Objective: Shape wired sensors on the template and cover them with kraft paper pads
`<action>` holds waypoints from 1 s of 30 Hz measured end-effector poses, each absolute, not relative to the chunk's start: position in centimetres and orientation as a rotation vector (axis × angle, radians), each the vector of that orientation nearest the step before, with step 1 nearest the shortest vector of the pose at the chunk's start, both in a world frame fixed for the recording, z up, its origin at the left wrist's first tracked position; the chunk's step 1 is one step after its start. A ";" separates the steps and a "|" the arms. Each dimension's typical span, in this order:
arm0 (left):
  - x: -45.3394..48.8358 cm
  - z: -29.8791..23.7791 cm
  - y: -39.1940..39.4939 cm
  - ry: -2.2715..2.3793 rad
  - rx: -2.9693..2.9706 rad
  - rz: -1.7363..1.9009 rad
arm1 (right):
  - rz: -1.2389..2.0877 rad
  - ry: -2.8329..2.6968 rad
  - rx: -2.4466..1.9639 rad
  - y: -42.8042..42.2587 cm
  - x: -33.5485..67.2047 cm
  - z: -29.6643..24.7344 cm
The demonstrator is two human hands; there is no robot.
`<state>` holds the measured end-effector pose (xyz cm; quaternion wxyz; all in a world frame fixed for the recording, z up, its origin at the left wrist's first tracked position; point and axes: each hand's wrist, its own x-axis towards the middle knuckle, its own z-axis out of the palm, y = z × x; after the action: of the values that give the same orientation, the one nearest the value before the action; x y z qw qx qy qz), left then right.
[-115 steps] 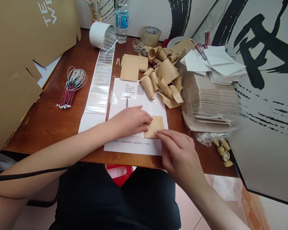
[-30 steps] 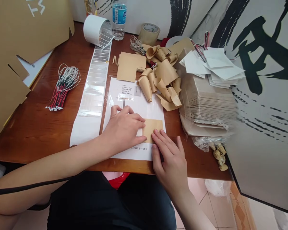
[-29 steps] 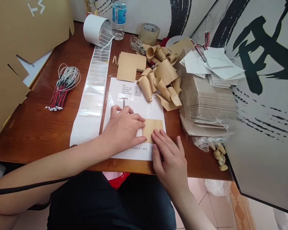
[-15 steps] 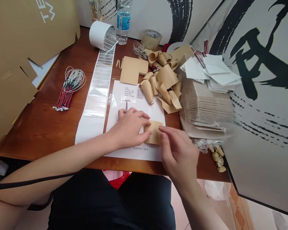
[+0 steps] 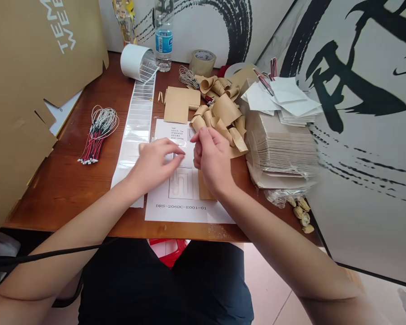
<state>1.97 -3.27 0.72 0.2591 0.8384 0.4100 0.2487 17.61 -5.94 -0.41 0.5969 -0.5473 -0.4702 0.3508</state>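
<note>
Both hands hover over a white printed sheet [image 5: 181, 208] on the wooden desk [image 5: 64, 180]. My left hand [image 5: 154, 163] has thumb and forefinger pinched together near the sheet's middle. My right hand [image 5: 211, 158] is raised just to its right, fingers curled and pinched at the tips. What either pinch holds is too small to make out. A flat brown paper rectangle [image 5: 204, 192] lies on the sheet under my right wrist, beside a drawn outline [image 5: 182, 183].
A label roll [image 5: 134, 61] trails a strip of clear labels [image 5: 138, 122] at left, next to a red-and-white wire bundle [image 5: 96, 135]. Curled brown papers [image 5: 221, 108], a stack of brown sheets [image 5: 280, 149], white squares [image 5: 286, 99], a bottle [image 5: 163, 36], a tape roll [image 5: 203, 61] and cardboard [image 5: 20, 67] surround the sheet.
Both hands have left the brown rectangle and risen toward the top of the sheet, fingers now pinched. The rectangle stays on the sheet, and the drawn outline is uncovered.
</note>
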 end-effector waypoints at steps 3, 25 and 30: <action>-0.7 2.0 -3.2 1.322 2.199 0.783 | 0.826 -1.091 -1.282 -6.3 17.6 -2.3; -12.7 3.9 -1.1 2.349 1.681 0.734 | 0.697 -1.253 -1.292 -6.3 19.1 -2.2; -12.4 4.4 -1.2 2.354 1.878 0.971 | 0.723 -1.268 -1.292 -6.4 19.1 -2.0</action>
<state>-12.38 -1.23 4.45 -0.0112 0.5937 0.7439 0.3067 19.10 -6.37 -2.01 0.5616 -0.5485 -0.5381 0.3068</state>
